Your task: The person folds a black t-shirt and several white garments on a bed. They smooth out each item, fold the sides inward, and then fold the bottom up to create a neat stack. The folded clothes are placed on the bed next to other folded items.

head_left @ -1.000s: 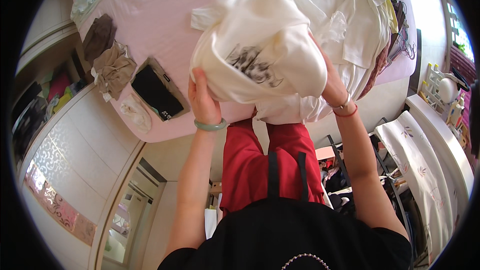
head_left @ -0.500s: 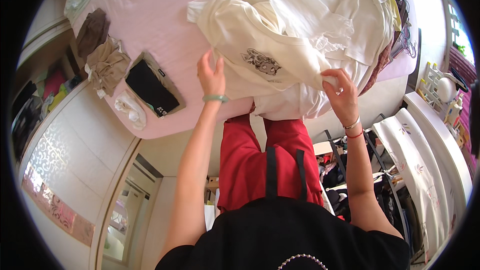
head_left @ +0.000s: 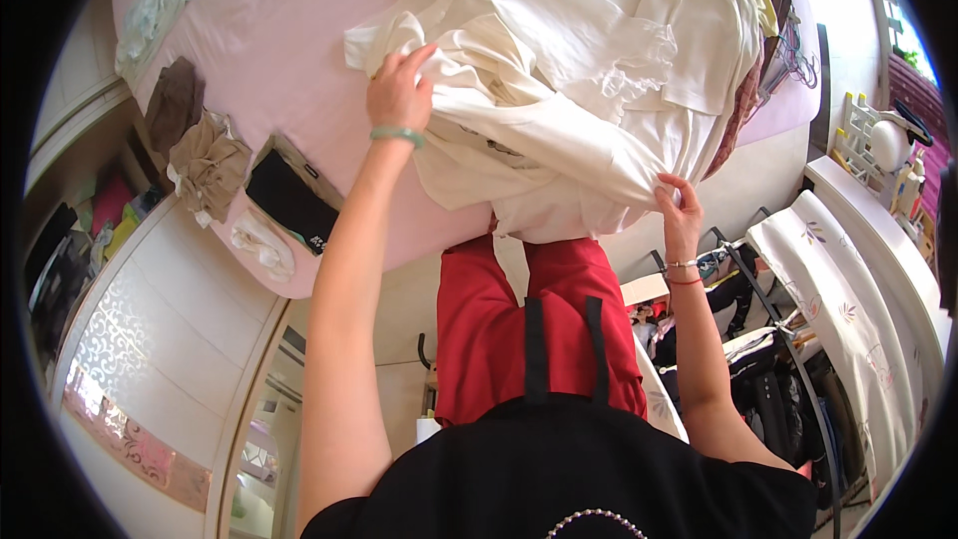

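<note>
Head cam: both hands (head_left: 401, 95) clamped on wht shirt (head_left: 559, 135); cabinet (head_left: 80, 125) (L side) w/ misc clothes (head_left: 112, 205).

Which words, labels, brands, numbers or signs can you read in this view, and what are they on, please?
None can be read with certainty.
Black folded garment: small white marks near its lower corner, too small to read.
Beige cloth around it: a small dark label, too small to read.
White top at the hands: a dark print, mostly hidden by folds; no lettering can be made out.
</note>
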Tool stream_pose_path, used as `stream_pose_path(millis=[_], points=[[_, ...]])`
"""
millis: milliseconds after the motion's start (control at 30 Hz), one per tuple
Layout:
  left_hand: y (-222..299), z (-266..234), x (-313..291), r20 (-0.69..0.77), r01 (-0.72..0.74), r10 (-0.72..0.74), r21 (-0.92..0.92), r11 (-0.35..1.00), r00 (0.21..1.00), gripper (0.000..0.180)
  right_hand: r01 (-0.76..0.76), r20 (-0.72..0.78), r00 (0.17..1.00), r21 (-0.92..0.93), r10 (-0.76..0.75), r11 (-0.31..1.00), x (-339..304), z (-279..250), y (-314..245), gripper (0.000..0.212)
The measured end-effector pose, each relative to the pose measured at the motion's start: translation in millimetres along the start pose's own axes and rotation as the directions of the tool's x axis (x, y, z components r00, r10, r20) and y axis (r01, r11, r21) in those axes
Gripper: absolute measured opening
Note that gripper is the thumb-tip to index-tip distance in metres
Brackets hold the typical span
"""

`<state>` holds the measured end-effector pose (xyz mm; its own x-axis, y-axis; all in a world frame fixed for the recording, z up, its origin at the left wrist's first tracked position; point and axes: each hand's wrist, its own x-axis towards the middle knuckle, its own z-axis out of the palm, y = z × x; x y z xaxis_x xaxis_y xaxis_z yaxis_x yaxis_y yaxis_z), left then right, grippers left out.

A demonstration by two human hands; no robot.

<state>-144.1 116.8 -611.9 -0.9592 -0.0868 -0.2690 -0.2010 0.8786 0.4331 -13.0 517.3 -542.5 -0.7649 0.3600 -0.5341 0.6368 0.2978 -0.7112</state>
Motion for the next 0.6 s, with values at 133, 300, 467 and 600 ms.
stream_pose_path(millis=[133,300,467,600], points=[[-23,-25,-46,0.012,0.146,-0.146,-0.025,0.989,0.989,0.038,0.504,0.087,0.778,-0.678,-0.622,0.535,12,13,-34,0.018],[-15,-33,-73,0.025,0.128,-0.125,-0.217,0.968,0.992,0.058,0.477,0.177,0.876,-0.178,-0.449,0.860,33,78,-93,0.019],[-13,-41,-80,0.199,0.106,-0.074,-0.157,0.982,0.977,0.079,0.630,0.460,0.775,-0.620,-0.434,0.467,48,137,-95,0.028],[-25,-52,-90,0.295,0.057,-0.041,-0.046,0.997,0.955,0.081,0.701,0.525,0.713,-0.522,-0.465,0.486,39,135,-83,0.022]])
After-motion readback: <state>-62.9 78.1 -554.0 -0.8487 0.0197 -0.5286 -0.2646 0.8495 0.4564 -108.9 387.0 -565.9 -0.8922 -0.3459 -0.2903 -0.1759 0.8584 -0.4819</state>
